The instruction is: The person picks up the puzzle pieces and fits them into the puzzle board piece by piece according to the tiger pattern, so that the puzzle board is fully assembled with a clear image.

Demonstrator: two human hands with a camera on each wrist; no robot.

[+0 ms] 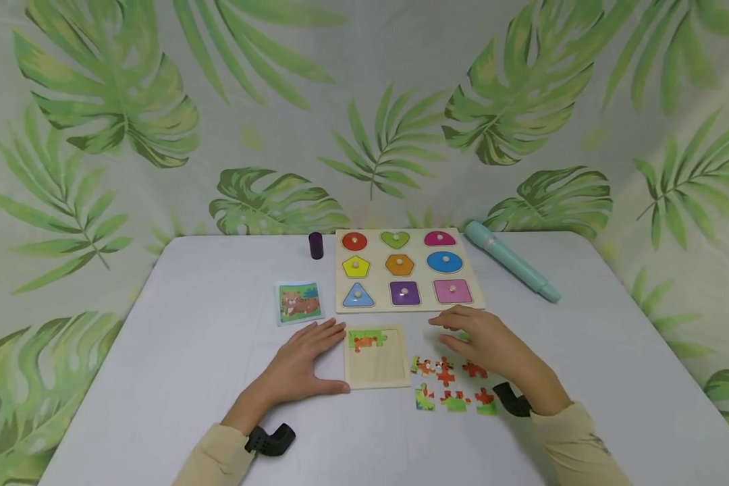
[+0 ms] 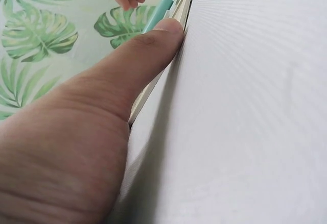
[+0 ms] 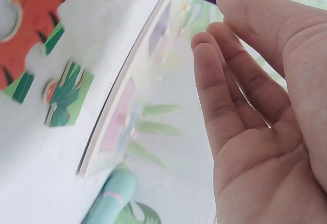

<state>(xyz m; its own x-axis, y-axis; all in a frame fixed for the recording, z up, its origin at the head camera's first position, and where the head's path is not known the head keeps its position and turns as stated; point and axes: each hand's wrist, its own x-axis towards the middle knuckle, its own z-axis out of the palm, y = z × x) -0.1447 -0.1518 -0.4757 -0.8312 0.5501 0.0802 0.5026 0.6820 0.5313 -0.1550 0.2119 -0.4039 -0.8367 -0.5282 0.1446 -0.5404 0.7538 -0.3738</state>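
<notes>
My left hand (image 1: 300,363) rests at the left side of a square wooden puzzle tray (image 1: 376,387), thumb and fingers spread along its edge. A few joined jigsaw pieces (image 1: 366,338) with green and orange print fill the tray's upper left. Over the loose pieces to the right, my right hand (image 1: 482,337) hovers with loosely bent fingers. Nothing shows between its thumb and fingertips in the right wrist view. Below that hand lie several loose jigsaw pieces (image 1: 455,401), orange and green. A green piece (image 3: 66,94) lies nearby, mostly hidden by the hand in the head view.
Behind the tray lies a wooden shape board (image 1: 376,270) with knobbed coloured shapes. A picture card of a tiger (image 1: 300,302) is left of it, below a dark purple cylinder (image 1: 316,246). A teal pen-shaped stick (image 1: 513,262) lies at the back right.
</notes>
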